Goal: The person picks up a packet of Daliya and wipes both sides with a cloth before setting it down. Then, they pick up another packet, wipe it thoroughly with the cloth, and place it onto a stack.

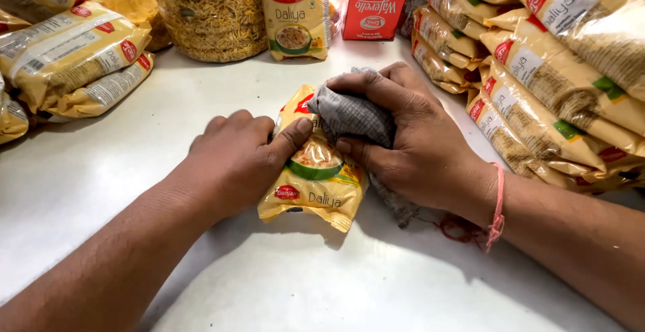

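Observation:
A yellow food packet (314, 183) lies flat on the white table (121, 171) in the middle of the view. My left hand (238, 152) rests on its left edge, thumb pressed on the packet's upper part. My right hand (410, 140) is closed around a crumpled grey checked cloth (351, 116) and presses it on the packet's upper right. The cloth's tail hangs out under my right palm. A pink thread band circles my right wrist.
Stacks of similar yellow packets (537, 97) fill the right side, and more lie at the left (74, 57). At the back stand an upright yellow packet (295, 16), a clear bag of fried snack (215, 20) and a red carton (373, 3).

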